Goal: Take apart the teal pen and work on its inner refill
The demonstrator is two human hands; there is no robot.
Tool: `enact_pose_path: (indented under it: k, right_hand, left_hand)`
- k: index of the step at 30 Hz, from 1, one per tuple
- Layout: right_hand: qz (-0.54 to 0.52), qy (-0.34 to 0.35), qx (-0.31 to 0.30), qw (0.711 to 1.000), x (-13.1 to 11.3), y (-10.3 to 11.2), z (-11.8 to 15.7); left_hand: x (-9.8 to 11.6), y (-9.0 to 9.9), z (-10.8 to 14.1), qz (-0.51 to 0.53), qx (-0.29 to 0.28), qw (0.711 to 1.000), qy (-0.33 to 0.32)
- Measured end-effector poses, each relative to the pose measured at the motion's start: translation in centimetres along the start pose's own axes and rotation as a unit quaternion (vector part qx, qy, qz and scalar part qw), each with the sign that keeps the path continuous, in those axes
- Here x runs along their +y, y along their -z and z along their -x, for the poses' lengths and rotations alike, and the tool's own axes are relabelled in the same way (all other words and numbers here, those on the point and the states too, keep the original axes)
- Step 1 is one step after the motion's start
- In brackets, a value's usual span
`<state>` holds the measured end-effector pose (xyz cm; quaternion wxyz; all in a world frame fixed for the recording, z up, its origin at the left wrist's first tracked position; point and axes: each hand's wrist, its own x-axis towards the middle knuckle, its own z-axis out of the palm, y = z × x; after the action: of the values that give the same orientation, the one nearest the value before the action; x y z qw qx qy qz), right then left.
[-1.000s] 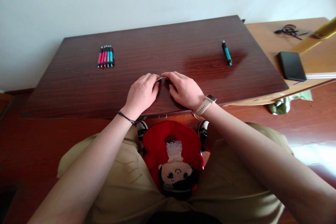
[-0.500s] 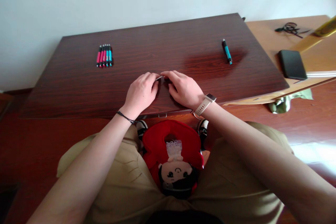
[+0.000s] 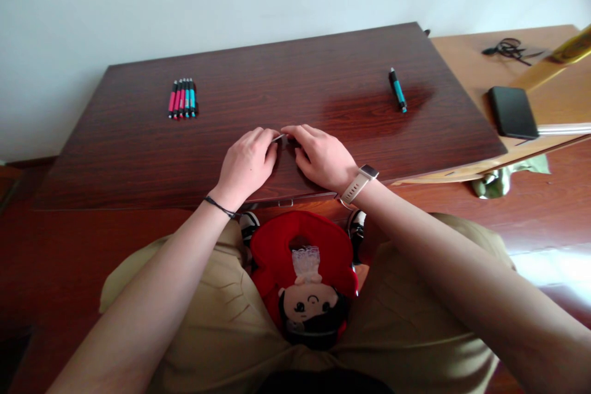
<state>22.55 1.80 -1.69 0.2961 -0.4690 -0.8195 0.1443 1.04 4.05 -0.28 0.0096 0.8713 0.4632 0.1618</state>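
My left hand (image 3: 249, 157) is bent over the near edge of the dark wooden table (image 3: 258, 92), fingers curled and pressed together. A thin pale sliver (image 3: 277, 138) shows at its fingertips. Facing it, my right hand (image 3: 325, 157) has curled fingers, with the index fingertip close to that sliver. Something small and dark shows under the right fingertips, but its kind is hidden. Several pens (image 3: 181, 98), pink and blue with black ends, lie side by side at the left. One blue and black pen (image 3: 398, 91) lies alone at the right, apart from both hands.
A lighter wooden surface (image 3: 480, 61) adjoins on the right, with a black flat case (image 3: 512, 112), a dark cable (image 3: 510, 49) and a yellow object (image 3: 570, 49). A red plush cushion (image 3: 268, 246) with a doll face sits between my legs. A pale wall stands behind.
Both hands hold nearly the same pose at the table edge. The whole view has shifted very slightly; the pens lie as before.
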Motion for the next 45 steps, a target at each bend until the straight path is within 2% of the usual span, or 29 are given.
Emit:
enact_pose_path:
  k: [45]
  right_hand:
    - [0.006,0.009,0.003,1.000,0.07,-0.38,0.16]
  left_hand:
    - [-0.42,-0.31,0.18,0.006,0.004,1.000,-0.005]
